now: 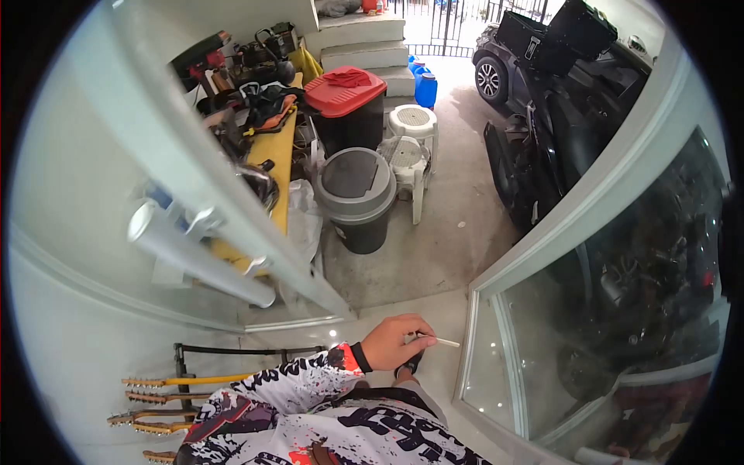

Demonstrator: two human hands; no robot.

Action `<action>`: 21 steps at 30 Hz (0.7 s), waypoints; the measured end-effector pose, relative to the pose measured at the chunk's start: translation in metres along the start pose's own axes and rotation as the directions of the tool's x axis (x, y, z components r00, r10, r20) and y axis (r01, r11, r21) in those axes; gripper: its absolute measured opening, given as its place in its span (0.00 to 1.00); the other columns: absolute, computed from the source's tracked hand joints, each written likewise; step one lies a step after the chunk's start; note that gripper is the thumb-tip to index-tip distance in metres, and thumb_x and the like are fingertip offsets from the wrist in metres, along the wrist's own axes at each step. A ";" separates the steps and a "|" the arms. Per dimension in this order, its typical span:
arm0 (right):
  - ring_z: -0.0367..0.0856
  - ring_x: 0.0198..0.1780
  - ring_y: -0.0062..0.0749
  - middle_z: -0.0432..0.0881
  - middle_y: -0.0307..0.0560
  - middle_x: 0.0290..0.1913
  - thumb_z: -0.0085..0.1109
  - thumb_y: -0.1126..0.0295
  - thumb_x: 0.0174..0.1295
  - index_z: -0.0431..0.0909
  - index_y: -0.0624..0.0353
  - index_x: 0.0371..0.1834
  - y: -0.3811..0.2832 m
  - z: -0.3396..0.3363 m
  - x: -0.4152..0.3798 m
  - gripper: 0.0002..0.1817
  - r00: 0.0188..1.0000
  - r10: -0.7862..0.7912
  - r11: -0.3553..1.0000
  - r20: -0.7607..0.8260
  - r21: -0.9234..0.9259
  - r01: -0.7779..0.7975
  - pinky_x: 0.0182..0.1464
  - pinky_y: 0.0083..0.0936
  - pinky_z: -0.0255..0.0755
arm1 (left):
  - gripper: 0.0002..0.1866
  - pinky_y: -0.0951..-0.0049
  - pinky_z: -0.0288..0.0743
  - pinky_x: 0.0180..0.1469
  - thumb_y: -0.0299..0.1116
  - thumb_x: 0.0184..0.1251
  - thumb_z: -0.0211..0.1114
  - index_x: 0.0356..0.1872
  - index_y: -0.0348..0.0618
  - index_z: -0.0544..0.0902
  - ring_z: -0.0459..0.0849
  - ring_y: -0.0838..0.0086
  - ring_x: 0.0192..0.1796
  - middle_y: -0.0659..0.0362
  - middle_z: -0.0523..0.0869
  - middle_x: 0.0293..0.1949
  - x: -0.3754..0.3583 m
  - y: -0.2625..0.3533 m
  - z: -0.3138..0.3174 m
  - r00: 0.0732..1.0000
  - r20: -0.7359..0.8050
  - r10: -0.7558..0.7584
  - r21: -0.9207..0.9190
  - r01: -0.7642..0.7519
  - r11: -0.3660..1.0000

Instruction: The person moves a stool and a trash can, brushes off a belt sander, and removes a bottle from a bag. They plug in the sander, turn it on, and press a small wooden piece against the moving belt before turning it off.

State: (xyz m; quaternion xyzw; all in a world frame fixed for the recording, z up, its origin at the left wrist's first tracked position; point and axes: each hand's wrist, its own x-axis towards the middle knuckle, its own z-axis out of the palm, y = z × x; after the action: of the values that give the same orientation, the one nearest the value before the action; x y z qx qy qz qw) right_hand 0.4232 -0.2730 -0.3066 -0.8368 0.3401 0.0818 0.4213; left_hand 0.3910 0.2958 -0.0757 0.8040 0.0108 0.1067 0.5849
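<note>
My left hand (394, 342) is held out in front of my waist, at the threshold of an open doorway. Its fingers pinch a thin white stick (447, 342) that points right, toward the frame of a glass door panel (496, 364). The arm wears a white, black and red patterned sleeve (298, 380) with a dark cuff. My right hand is out of sight.
Outside stand a grey lidded bin (358, 198), a black bin with a red lid (346, 97), white plastic stools (412, 124), a cluttered yellow workbench (273, 151) and a dark car (535, 85). Steps (364, 43) rise behind. Several guitars (170, 399) hang on a rack at lower left.
</note>
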 end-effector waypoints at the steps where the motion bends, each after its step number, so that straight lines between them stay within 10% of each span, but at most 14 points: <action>1: 0.80 0.53 0.36 0.81 0.54 0.54 0.58 0.68 0.67 0.72 0.66 0.61 0.001 0.036 0.012 0.22 0.997 0.002 1.000 0.077 -0.013 -0.001 0.56 0.33 0.75 | 0.08 0.69 0.75 0.42 0.33 0.68 0.69 0.39 0.39 0.86 0.83 0.67 0.38 0.56 0.86 0.36 0.025 -0.009 0.001 0.999 0.041 -0.016 0.007 0.015 1.000; 11: 0.80 0.52 0.35 0.81 0.53 0.53 0.58 0.67 0.68 0.72 0.66 0.62 -0.163 0.205 0.130 0.21 0.912 -0.113 0.990 0.395 -0.038 0.139 0.55 0.32 0.75 | 0.10 0.71 0.77 0.39 0.34 0.69 0.68 0.42 0.38 0.85 0.83 0.70 0.34 0.54 0.85 0.35 0.237 -0.110 -0.009 0.989 0.002 -0.146 0.005 0.146 0.989; 21: 0.80 0.52 0.34 0.82 0.53 0.52 0.57 0.66 0.69 0.72 0.66 0.62 -0.271 0.364 0.200 0.21 0.891 -0.087 0.987 0.445 -0.084 0.138 0.54 0.32 0.75 | 0.10 0.73 0.75 0.34 0.35 0.68 0.69 0.40 0.38 0.85 0.79 0.77 0.28 0.59 0.83 0.27 0.342 -0.232 -0.152 0.940 -0.166 -0.297 -0.025 0.297 0.955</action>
State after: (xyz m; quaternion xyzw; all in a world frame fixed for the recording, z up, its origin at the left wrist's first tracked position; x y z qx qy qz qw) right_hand 0.8015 0.0159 -0.4458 -0.8375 0.1817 0.2631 0.4432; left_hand 0.7217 0.5599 -0.1955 0.7816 0.1810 0.0847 0.5909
